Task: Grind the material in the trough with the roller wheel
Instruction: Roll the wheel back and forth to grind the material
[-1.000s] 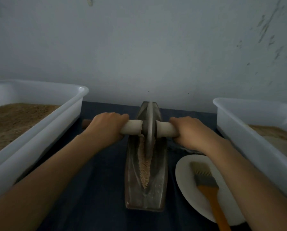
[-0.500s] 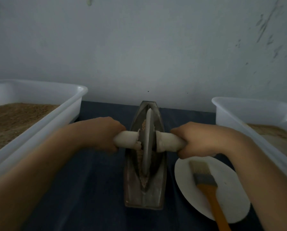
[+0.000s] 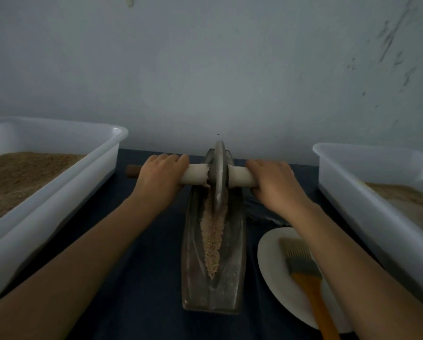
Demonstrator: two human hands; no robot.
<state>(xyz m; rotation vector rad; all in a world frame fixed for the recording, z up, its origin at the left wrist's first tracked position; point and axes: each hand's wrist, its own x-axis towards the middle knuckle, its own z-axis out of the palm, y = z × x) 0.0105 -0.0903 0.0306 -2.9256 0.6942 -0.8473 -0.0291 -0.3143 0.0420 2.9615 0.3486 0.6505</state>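
From the head view, your left hand point(image 3: 160, 181) and right hand point(image 3: 274, 186) each curl their fingers round the roller wheel's point(image 3: 219, 175) white handle. The wheel stands at the trough's point(image 3: 193, 266) far end, with the tan material point(image 3: 213, 239) lying along the groove nearer you.

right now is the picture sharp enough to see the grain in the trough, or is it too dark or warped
Head view: dim, flat light with no glare; the grain in the trough shows clearly, the wheel and both hands are sharp, and the wide lens bends the tubs at the edges.
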